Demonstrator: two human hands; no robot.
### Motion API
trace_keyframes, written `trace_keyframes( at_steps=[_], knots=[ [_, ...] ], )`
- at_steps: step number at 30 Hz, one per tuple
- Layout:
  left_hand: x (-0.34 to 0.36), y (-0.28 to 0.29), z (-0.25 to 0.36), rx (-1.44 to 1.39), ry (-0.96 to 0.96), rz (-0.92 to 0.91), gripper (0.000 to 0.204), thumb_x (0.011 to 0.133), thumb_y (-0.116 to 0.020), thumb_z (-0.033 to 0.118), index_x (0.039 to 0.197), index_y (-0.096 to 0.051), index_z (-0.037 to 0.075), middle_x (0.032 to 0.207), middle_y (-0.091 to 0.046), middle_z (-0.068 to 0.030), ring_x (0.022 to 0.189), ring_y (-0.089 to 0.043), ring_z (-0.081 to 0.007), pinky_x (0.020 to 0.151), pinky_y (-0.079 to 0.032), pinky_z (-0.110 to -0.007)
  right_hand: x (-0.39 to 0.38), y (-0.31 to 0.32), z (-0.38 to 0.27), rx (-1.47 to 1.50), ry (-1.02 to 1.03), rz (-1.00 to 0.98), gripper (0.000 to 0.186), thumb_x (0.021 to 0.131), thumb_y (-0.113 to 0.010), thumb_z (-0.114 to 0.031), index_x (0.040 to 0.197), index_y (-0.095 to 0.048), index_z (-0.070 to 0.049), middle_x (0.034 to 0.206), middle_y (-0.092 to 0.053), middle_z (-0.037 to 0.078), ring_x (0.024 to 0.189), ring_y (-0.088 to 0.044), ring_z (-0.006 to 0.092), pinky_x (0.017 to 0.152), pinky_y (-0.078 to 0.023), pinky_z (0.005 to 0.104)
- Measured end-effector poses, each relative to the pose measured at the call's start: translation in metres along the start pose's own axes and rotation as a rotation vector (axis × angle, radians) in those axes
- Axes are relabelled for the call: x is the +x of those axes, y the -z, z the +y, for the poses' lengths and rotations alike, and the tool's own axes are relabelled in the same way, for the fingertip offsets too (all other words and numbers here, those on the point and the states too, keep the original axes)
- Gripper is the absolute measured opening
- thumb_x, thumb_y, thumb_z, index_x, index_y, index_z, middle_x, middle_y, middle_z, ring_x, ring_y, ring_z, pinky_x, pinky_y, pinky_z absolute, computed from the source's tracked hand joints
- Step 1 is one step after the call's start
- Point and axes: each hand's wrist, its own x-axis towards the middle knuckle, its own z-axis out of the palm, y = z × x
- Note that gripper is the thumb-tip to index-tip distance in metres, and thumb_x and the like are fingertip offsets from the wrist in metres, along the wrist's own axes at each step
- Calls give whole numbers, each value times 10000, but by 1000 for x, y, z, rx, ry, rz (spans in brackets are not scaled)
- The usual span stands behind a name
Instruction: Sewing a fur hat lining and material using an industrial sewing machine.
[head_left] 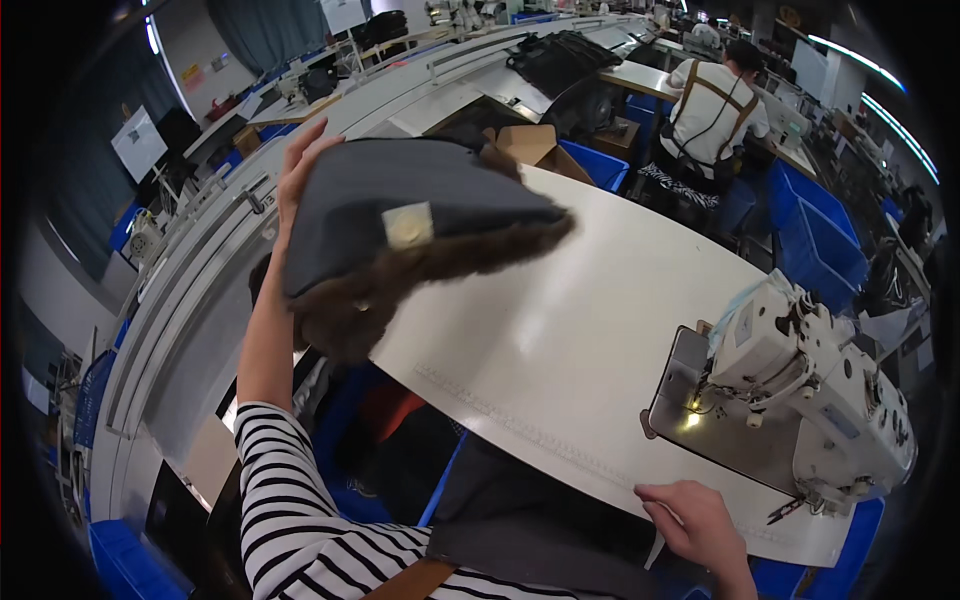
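Observation:
My left hand (296,185) is raised at the left, gripping a dark grey fabric piece with brown fur trim (350,190). Its fingers show above the piece's left edge, while the thumb is hidden behind the cloth. A small cream square patch (408,226) sits on the grey side, and the brown fur runs along the lower edge. The piece hangs in the air over the left part of the white table (560,330). At the table's near edge, my right hand (700,525) holds nothing, its index finger and thumb apart. It is nearest the sewing machine.
A white sewing machine (830,400) with a lit needle area stands at the right of the table. Scissors-like snips (785,510) lie near its base. Blue bins (820,240) and an open cardboard box (535,148) stand beyond. A person (710,110) sits farther back.

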Motion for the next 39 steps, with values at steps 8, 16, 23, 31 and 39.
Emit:
trace_keyframes(
  at_steps=[8,16,23,31,39],
  knots=[
    [-94,-56,22,-301,251,-276,321,926,-598,127,1238,-634,63,1342,-540,-125,1197,-544,-215,1000,-461,-321,117,-14,-3,-113,464,465,372,885,-664,-157,1222,-590,-18,1372,-521,185,1152,-566,330,949,-479,396],
    [-123,-52,-50,1,564,-739,300,981,-561,262,1137,-678,34,1183,-647,-74,1031,-622,-183,918,-502,-297,181,-42,33,-147,-81,454,566,894,-634,-381,1313,-532,-13,1298,-525,184,1110,-560,360,953,-469,434],
    [-61,-65,35,-317,1025,-864,487,901,-675,470,1021,-711,-1,933,-702,-61,876,-626,-114,812,-477,-248,138,-29,71,130,-164,571,283,901,-660,-324,1000,-656,-59,966,-655,110,854,-658,294,768,-520,389],
    [-126,-59,138,-75,396,-422,216,897,-688,154,1029,-692,-18,1009,-705,-113,952,-654,-190,853,-501,-307,132,-10,37,75,-84,583,179,898,-666,-201,941,-693,-29,919,-655,104,814,-630,241,718,-500,345],
    [-164,-58,198,66,145,-508,293,851,-707,114,1124,-652,22,1238,-611,-179,1232,-535,-363,1044,-412,-440,159,-28,57,-53,37,776,424,918,-618,-343,1092,-679,40,1068,-682,210,962,-660,358,909,-497,395]
  ],
)
